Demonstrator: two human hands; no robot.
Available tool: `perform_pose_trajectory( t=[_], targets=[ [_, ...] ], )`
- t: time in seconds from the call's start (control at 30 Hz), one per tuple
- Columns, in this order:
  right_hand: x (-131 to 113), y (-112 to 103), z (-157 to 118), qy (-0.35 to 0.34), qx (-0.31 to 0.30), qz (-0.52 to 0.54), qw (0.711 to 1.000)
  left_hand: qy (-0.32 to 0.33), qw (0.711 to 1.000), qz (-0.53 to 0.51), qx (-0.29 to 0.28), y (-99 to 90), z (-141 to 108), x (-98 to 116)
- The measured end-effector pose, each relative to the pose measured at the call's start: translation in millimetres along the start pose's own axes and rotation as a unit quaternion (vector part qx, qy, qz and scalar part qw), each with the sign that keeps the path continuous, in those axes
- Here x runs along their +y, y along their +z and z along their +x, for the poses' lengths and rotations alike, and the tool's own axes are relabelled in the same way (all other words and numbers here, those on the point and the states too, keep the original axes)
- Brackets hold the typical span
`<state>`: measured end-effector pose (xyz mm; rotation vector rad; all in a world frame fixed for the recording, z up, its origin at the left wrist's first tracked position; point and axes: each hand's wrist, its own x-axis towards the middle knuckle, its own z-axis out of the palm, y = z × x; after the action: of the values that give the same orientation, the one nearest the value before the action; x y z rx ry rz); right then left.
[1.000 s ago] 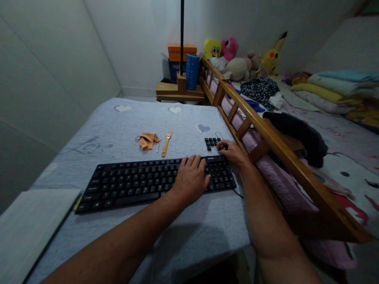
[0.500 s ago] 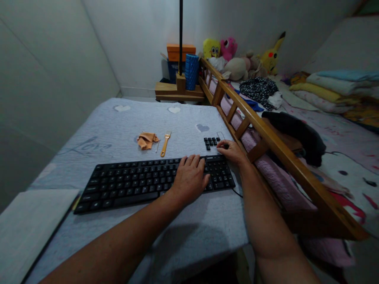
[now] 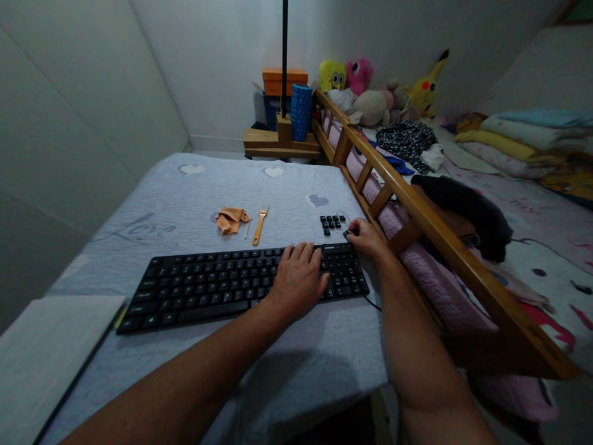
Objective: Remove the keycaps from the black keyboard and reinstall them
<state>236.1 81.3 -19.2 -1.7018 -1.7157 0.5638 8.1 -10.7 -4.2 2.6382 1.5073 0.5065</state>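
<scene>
A black keyboard point(image 3: 199, 287) lies across the cloth-covered table, tilted slightly up to the right. My left hand point(image 3: 299, 275) rests palm down on its right part, fingers spread over the upper keys. Just past the keyboard's top right corner, my right hand point(image 3: 365, 238) is closed, thumb and fingers pinched at a small black keycap point(image 3: 347, 234). A thin wire tool point(image 3: 343, 217) reaches out from that hand. Several loose black keycaps point(image 3: 330, 222) stand in a small group left of my right hand.
An orange cloth point(image 3: 231, 220), a cotton swab point(image 3: 247, 228) and a yellow-handled brush point(image 3: 260, 226) lie beyond the keyboard. A white board point(image 3: 55, 346) is at the lower left. A wooden bed rail point(image 3: 417, 216) runs along the right side.
My right hand has shifted slightly right, and a black keycap now shows at its fingertips. The wire tool has changed its angle. My left hand stays on the keyboard.
</scene>
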Motion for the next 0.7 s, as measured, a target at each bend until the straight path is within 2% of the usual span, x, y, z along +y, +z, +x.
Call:
perform_pose_trajectory(
  t=[0.23, 0.43, 0.7],
  targets=[
    [-2.1, -5.2, -2.8, 0.026, -0.009, -0.027, 0.999, -0.002, 1.0, -0.002, -0.004, 0.1, -0.1, 0.1],
    [-4.5, -6.3, -1.8, 0.029, -0.051, 0.014, 0.998, -0.003, 1.0, 0.0, -0.001, 0.2, -0.2, 0.1],
    [-5.8, -5.6, -0.9, 0.011, -0.016, 0.007, 1.0, -0.002, 1.0, 0.001, -0.003, 0.3, -0.2, 0.6]
  ],
)
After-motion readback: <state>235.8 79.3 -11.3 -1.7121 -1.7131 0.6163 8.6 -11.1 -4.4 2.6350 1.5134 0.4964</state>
